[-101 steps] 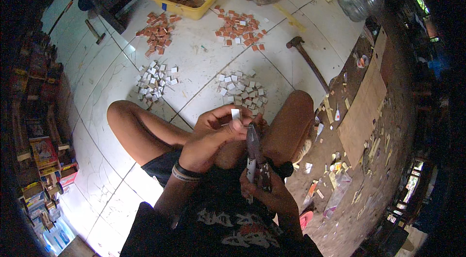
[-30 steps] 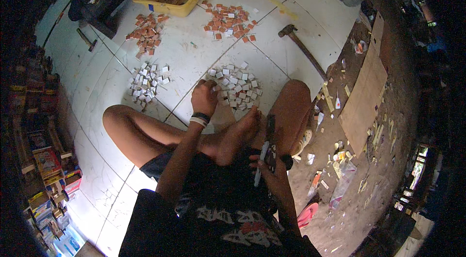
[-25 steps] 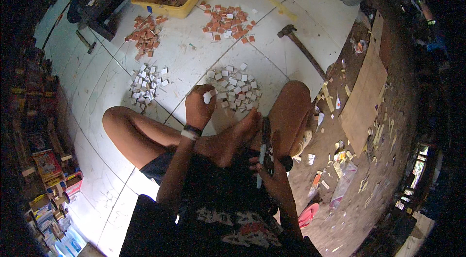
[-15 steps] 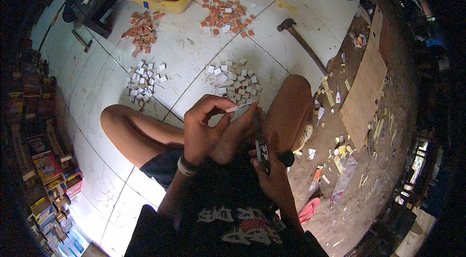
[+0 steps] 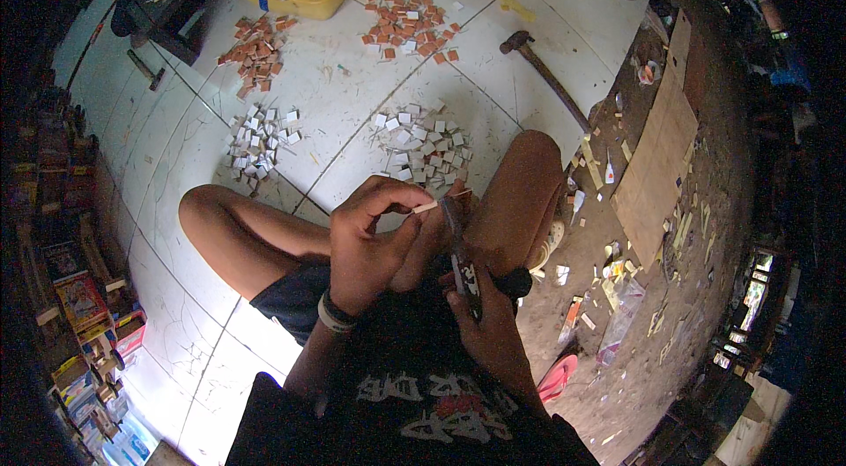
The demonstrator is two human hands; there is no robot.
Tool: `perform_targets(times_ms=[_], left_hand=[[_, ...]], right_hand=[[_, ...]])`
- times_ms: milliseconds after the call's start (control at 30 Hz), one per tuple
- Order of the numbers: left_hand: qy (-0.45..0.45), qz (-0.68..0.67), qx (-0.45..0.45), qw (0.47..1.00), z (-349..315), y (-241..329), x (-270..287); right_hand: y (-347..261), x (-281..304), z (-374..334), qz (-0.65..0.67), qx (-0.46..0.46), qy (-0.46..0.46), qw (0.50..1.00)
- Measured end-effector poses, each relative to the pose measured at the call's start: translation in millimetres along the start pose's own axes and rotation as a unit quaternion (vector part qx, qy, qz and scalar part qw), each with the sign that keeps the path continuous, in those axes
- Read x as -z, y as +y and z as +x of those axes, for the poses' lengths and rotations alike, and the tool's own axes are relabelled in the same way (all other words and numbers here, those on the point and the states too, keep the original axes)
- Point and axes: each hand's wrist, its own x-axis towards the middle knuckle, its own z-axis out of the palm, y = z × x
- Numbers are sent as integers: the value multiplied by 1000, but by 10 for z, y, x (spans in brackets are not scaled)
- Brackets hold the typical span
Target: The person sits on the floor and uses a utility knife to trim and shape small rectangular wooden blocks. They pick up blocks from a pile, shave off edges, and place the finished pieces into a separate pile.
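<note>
My left hand [image 5: 374, 237] is closed in a pinch on a small flat pale strip [image 5: 425, 207], held above my crossed legs. My right hand [image 5: 490, 318] is wrapped round a dark metal hand tool [image 5: 467, 277] that looks like snips or pliers. Its narrow dark upper end [image 5: 452, 215] points up and meets the strip's right end, or comes very close to it; I cannot tell which. A thin pale sliver shows just past the tool. Ahead of my hands lies a pile of small white square pieces [image 5: 429, 149] with thin wire-like bits among them.
A second white pile [image 5: 262, 140] lies to the left. Two piles of reddish-brown squares [image 5: 256, 52] sit farther off, near a yellow basin [image 5: 264, 6]. A hammer [image 5: 551, 83] rests at the right of the tiles. Scraps and a cardboard sheet [image 5: 656, 184] cover the brown ground on the right.
The tool in my right hand has tilted and shifted left, its upper end now at the strip. My left hand has lowered the strip slightly and turned it.
</note>
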Motion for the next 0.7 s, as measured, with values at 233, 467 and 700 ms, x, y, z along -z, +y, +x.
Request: perform_targets(times_ms=[233, 467, 700], left_hand=[[-3, 13, -11, 1000, 7, 36, 19], [-23, 62, -27, 997, 9, 116, 22], [-46, 118, -71, 989, 61, 202, 64]], right_hand=[[-60, 24, -37, -22, -6, 14, 1000], [-26, -68, -45, -33, 53, 66, 996], [-90, 17, -62, -28, -4, 29, 999]])
